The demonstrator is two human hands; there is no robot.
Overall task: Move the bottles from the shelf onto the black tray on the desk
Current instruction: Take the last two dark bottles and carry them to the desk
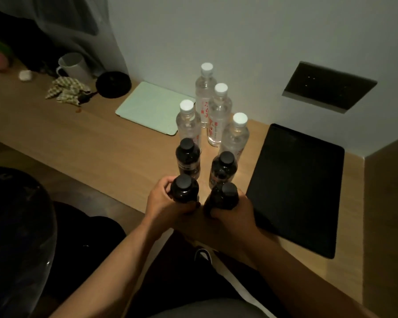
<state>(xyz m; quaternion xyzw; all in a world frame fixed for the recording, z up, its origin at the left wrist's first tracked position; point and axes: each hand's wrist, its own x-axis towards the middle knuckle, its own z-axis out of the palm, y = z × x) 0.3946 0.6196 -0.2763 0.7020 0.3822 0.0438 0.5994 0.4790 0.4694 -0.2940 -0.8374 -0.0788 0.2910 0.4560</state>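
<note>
The desk [83, 143] is the biggest thing here, a long wooden top against the wall, and every place below is given from the tray [294, 189]. That tray, flat and black, lies at the desk's right end with nothing on it, so no bottle has been delivered yet.

Left of the tray stand the bottles in two rough files running back toward the wall, probably set that way so a pair can be taken at a time. Farthest from the person are four clear bottles [218, 115] with white caps; nearer, still left of the tray, are two dark bottles [223, 171] standing free on the wood.

Nearest the person, just off the tray's near left corner, two more dark ones are in hand. The left hand [163, 203] has its fingers wrapped round the left bottle [184, 191] below the shoulder, cap clear. The right hand [234, 210] is curled round the right bottle [223, 196] in the same way, and that hand is close beside the tray's edge. Both bottles are upright; whether they rest on the desk or are lifted cannot be told. Gripping low on the body keeps them steady for a short carry rightward.

Far left of the tray sit a green pad [152, 106], a mug [74, 67] and a crumpled cloth [67, 90].
</note>
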